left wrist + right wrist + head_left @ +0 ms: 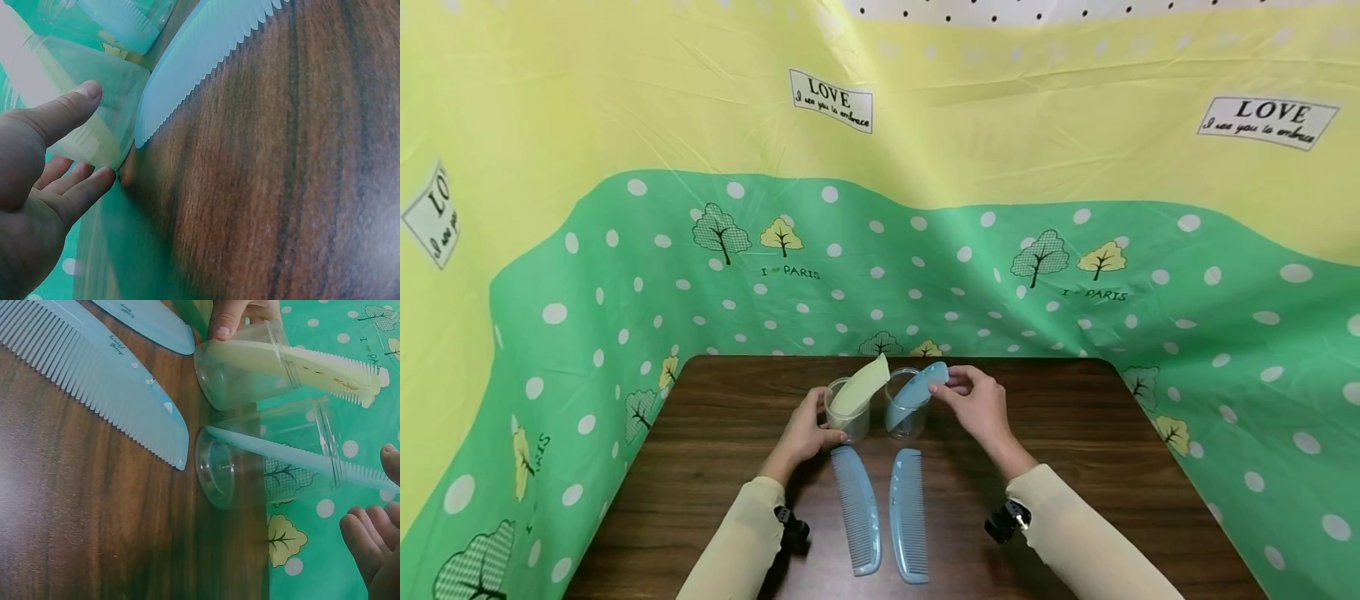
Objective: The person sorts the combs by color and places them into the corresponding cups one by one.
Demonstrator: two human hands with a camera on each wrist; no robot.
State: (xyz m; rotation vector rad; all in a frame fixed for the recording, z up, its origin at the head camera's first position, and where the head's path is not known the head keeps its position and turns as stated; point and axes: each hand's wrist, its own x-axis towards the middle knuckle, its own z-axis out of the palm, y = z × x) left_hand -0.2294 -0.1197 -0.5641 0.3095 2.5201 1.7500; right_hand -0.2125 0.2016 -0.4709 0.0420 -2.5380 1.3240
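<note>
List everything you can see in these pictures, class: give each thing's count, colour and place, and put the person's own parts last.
Cups: 2, clear plastic, side by side at the table's far middle.
Yellow comb: 1, pale yellow, standing tilted in the left cup.
Blue comb in cup: 1, light blue, leaning in the right cup.
Flat combs: 2, light blue, lying side by side before the cups.
Table: 1, dark brown wood.
Cloth: 1, green and yellow, white dots, behind and beside the table.
Left hand: 1, holds the left cup.
Right hand: 1, pinches the blue comb's top.
</note>
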